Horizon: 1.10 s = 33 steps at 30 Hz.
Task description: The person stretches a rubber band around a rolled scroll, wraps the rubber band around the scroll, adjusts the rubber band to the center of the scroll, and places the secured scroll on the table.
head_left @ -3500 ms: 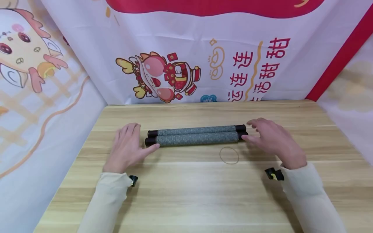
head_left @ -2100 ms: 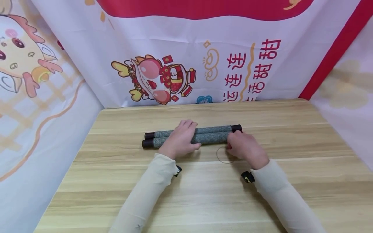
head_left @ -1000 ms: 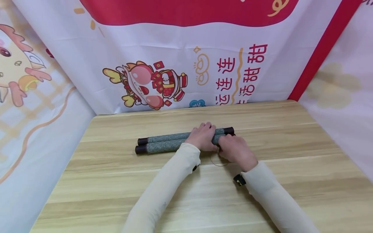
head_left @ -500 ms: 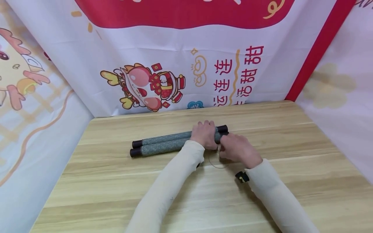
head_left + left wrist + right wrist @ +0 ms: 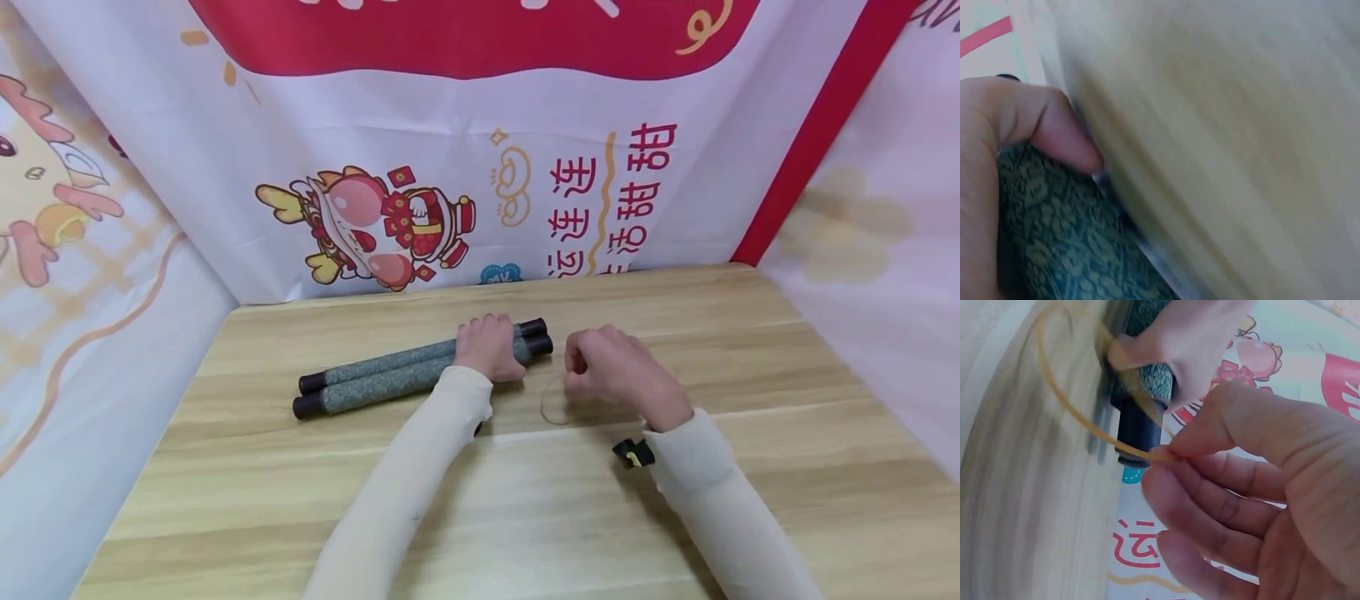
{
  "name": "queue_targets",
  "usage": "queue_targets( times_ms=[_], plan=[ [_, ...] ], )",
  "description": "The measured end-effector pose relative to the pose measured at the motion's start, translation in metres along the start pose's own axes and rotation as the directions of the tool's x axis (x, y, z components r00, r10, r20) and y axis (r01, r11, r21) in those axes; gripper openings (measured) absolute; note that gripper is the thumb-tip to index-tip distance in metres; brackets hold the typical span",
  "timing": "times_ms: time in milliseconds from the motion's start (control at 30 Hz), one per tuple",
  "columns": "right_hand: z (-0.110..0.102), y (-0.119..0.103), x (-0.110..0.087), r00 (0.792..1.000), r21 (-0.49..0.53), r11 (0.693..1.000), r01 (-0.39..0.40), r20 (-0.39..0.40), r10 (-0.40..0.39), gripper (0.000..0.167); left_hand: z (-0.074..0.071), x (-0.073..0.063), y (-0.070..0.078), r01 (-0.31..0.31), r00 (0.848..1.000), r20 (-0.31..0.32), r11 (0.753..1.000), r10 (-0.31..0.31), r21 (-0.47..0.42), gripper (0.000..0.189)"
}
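Note:
A scroll (image 5: pixel 386 382) with two parallel rolls of green patterned cloth and black end knobs lies slanted on the table. Around it near its right end, my left hand (image 5: pixel 487 348) grips both rolls. The left wrist view shows the thumb (image 5: pixel 1063 134) against the green leaf-patterned cloth (image 5: pixel 1079 244). Just right of the scroll's end, my right hand (image 5: pixel 618 367) pinches a thin tan rubber band (image 5: pixel 1075 415) between thumb and forefinger. The band hangs as a loose loop, apart from the black knob (image 5: pixel 1139 431) as far as the head view shows.
The wooden table (image 5: pixel 525 517) reaches back to a white printed cloth (image 5: pixel 525 108) with red lettering and cartoon figures. More printed cloth (image 5: pixel 97 375) stands along the left side, and a plain-looking one (image 5: pixel 862 333) along the right. Each wrist wears a small black camera mount (image 5: pixel 633 453).
My left hand has moved from the scroll's left end to grip it near the right, then slid it left. My right hand has picked the rubber band off the table and drawn slightly away.

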State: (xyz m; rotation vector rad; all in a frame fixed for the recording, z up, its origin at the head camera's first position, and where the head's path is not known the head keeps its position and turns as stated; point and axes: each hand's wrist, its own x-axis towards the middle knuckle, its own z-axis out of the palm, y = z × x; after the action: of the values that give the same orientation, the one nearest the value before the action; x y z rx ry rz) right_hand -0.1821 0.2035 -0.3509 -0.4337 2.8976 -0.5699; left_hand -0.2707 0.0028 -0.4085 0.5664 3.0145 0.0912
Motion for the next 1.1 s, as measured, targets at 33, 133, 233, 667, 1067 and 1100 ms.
queue_targets(
  times_ms=[33,133,233,667,1067,1100],
  plan=[
    [0.0,-0.001,0.0,1.0,0.007,1.0,-0.001,-0.009,0.001,0.006,-0.001,-0.003,-0.003,-0.003,1.0,0.011,1.0,0.003,-0.006,0.075],
    [-0.001,-0.001,-0.001,0.998,0.029,1.0,0.009,-0.058,-0.008,0.006,-0.005,-0.012,-0.01,-0.021,0.999,0.034,1.0,0.022,-0.018,0.081],
    [-0.006,-0.001,0.0,0.992,0.041,0.999,0.032,-0.125,-0.027,0.006,-0.01,-0.019,-0.014,-0.052,0.998,0.025,0.998,0.052,-0.023,0.084],
    [-0.017,0.004,-0.001,0.977,0.04,0.999,0.036,-0.21,-0.027,0.007,-0.016,-0.051,-0.017,-0.101,0.994,-0.049,0.991,0.097,-0.092,0.066],
    [-0.018,0.005,-0.001,0.974,0.064,0.995,0.077,-0.218,-0.061,0.008,-0.023,-0.077,-0.008,-0.109,0.993,-0.048,0.986,0.103,-0.128,0.064],
    [-0.017,0.005,-0.001,0.975,0.068,0.995,0.073,-0.215,-0.057,0.007,-0.023,-0.08,-0.006,-0.115,0.993,-0.051,0.985,0.109,-0.131,0.064]
  ],
)
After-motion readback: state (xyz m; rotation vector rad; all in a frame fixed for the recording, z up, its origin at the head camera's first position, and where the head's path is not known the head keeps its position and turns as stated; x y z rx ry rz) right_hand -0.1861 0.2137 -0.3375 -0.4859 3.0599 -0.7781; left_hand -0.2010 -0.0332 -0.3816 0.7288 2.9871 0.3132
